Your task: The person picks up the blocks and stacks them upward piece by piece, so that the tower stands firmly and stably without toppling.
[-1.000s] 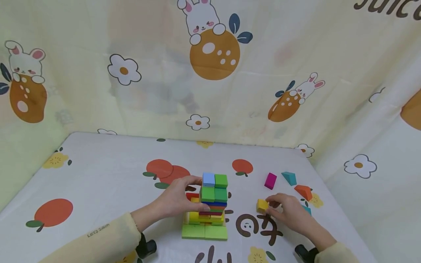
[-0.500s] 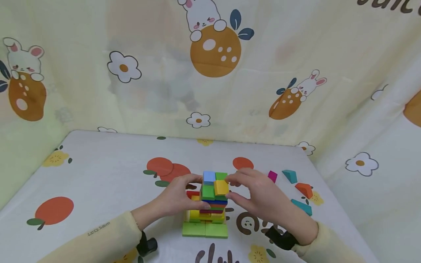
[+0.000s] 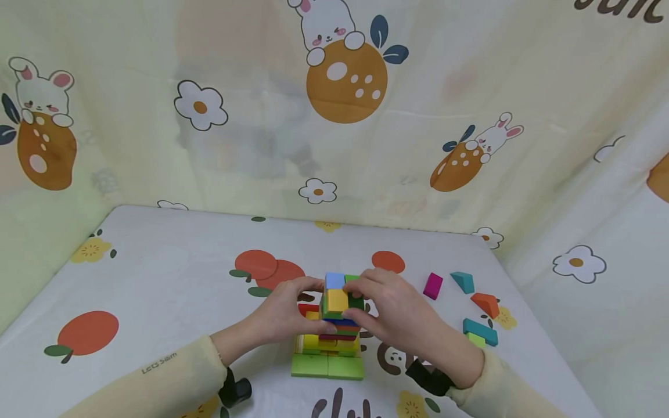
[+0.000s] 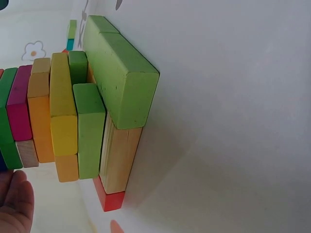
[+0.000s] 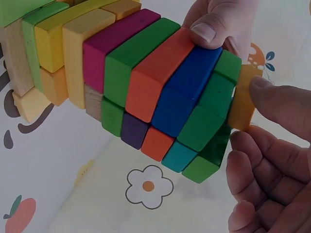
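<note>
A tower of coloured wooden blocks [image 3: 326,365] rises from a light green base near the front of the table. My left hand [image 3: 286,306] holds its upper part from the left, the thumb in front; in the right wrist view that thumb lies by the blue block [image 5: 183,92]. My right hand [image 3: 393,305] pinches a small yellow block [image 3: 337,301] at the top. In the right wrist view, the yellow block [image 5: 241,109] sits against or very close to the top green blocks; contact cannot be told. The right fingers partly hide the tower's top in the head view.
To the right lie loose blocks: a magenta one [image 3: 432,285], a teal wedge [image 3: 463,282], an orange wedge [image 3: 485,304], a teal block [image 3: 480,331] and a light green one [image 3: 475,339]. A patterned curtain [image 3: 251,157] hangs behind the table.
My right hand has picked up the yellow block from the table and carried it left to the tower's top. My left hand keeps its hold on the tower.
</note>
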Available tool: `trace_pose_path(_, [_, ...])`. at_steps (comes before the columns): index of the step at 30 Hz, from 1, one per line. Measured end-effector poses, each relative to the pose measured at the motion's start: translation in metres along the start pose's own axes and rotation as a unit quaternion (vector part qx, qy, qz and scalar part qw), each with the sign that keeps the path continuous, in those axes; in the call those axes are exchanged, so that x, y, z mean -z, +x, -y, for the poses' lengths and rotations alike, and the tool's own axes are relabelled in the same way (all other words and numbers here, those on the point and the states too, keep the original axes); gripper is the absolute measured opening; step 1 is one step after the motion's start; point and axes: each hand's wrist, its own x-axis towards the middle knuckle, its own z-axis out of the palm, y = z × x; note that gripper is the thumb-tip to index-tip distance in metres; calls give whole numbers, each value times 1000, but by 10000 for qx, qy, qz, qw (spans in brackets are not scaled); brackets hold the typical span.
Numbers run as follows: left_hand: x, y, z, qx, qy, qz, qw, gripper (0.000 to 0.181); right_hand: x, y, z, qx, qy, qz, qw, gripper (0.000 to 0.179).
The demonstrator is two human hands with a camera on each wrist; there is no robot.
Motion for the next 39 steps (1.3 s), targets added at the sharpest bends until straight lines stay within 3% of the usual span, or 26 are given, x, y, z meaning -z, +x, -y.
trace_pose_path(8, [0,0,-1,43,-14,-8,10000,60,3,-3,-7,-241,374,-111,9989,33])
trace_pose_path(12, [0,-1,-2,148,-66,-17,9999,62,1,-2,-26,-451,801,-221,9955,33])
trace_pose_path(18, [-1,0,-2,175,-92,-8,9998,62,-6,-3,-53,-559,1396,251,9883,39])
trace_pose_path(39, [-1,0,-1,130,-53,12,9999,63,-8,-2,-54,-488,1482,322,9872,33])
